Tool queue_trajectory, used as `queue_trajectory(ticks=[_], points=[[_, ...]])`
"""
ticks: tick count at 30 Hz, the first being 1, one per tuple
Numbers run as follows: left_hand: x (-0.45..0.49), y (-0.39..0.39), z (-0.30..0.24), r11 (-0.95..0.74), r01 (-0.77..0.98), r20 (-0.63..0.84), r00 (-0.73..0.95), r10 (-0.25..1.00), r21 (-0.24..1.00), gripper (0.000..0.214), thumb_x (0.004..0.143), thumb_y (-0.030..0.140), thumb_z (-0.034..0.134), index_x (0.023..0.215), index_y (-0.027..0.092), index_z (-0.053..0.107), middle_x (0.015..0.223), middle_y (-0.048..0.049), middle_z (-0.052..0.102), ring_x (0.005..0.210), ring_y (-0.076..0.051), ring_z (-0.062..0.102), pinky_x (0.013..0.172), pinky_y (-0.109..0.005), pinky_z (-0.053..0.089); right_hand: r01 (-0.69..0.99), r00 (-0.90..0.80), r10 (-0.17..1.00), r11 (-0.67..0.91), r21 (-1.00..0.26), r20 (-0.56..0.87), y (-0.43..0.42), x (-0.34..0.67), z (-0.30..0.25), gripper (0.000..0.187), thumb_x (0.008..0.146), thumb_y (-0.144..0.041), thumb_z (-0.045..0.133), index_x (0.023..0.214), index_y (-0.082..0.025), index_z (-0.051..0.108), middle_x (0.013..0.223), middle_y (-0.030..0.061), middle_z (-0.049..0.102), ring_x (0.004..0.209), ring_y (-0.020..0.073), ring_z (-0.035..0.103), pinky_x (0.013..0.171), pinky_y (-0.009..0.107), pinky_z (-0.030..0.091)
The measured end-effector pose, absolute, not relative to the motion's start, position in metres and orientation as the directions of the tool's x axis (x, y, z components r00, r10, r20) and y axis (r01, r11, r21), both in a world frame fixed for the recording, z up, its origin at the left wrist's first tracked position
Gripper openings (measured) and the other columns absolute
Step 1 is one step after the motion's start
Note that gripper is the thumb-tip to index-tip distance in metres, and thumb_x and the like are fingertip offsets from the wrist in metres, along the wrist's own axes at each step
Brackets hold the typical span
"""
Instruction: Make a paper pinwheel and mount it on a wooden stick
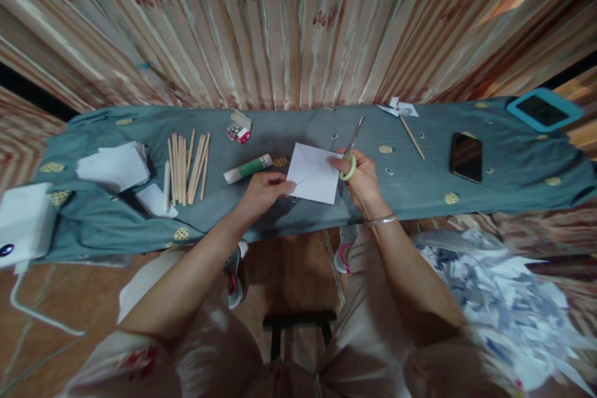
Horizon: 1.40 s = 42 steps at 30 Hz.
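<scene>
Pinching paper (311, 175) by its front-left corner in left hand (262, 191), pinching its right edge and clutching scissors (354, 141) in right hand (362, 178), near surface (413, 191) front edge!

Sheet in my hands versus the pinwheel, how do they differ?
The sheet is squarish; the pinwheel has pointed blades. The left hand and right hand hold the sheet; the pinwheel lies on the table. The pinwheel has a stick; the sheet has none. Both show white paper.

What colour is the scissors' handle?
Pale yellow-green; the scissors' handle shows best in the head view.
</scene>
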<state>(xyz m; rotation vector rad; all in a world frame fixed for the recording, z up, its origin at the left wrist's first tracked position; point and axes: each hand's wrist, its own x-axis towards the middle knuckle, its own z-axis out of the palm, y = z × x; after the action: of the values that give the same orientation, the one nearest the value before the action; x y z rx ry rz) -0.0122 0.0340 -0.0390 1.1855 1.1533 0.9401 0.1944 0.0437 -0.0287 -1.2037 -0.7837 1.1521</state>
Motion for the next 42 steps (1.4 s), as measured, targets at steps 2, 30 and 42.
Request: queue_trajectory(ticks=[2, 30, 42], points=[[-0.013, 0.034, -0.037, 0.161, 0.019, -0.162, 0.181, 0.970, 0.987, 0.017, 0.059, 0.031, 0.077, 0.056, 0.016, 0.068, 0.053, 0.0023, 0.060, 0.053, -0.010, 0.051, 0.055, -0.022, 0.040, -0.261, 0.289, 0.951, -0.034, -0.965, -0.112, 0.044, 0.196, -0.029, 0.040, 0.043, -0.032, 0.089, 0.072, -0.020, 0.064, 0.057, -0.0089, 0.055, 0.053, 0.0077, 0.044, 0.052, 0.023, 0.033], [0.015, 0.023, -0.026, 0.435, -0.594, -0.450, 0.133, 0.883, 0.677, 0.018, 0.092, 0.024, 0.059, 0.107, 0.015, 0.065, 0.097, -0.0071, 0.076, 0.091, -0.020, 0.073, 0.098, -0.040, 0.054, -0.298, 0.239, 0.959, -0.077, -0.951, -0.153, 0.042, 0.169, -0.037, 0.047, 0.048, -0.049, 0.089, 0.072, -0.020, 0.061, 0.058, -0.0073, 0.058, 0.052, 0.0074, 0.047, 0.051, 0.023, 0.037], [-0.018, 0.041, -0.012, 0.315, -0.642, -0.384, 0.033, 0.923, 0.700, 0.029, 0.096, 0.035, 0.055, 0.115, 0.015, 0.061, 0.095, -0.0102, 0.078, 0.090, -0.023, 0.074, 0.094, -0.040, 0.054, 0.022, -0.420, 0.871, -0.271, -0.962, -0.255, -0.004, 0.168, -0.023, 0.051, 0.066, -0.066, 0.078, 0.084, -0.019, 0.066, 0.069, -0.0002, 0.068, 0.058, 0.0099, 0.057, 0.057, 0.023, 0.045]])
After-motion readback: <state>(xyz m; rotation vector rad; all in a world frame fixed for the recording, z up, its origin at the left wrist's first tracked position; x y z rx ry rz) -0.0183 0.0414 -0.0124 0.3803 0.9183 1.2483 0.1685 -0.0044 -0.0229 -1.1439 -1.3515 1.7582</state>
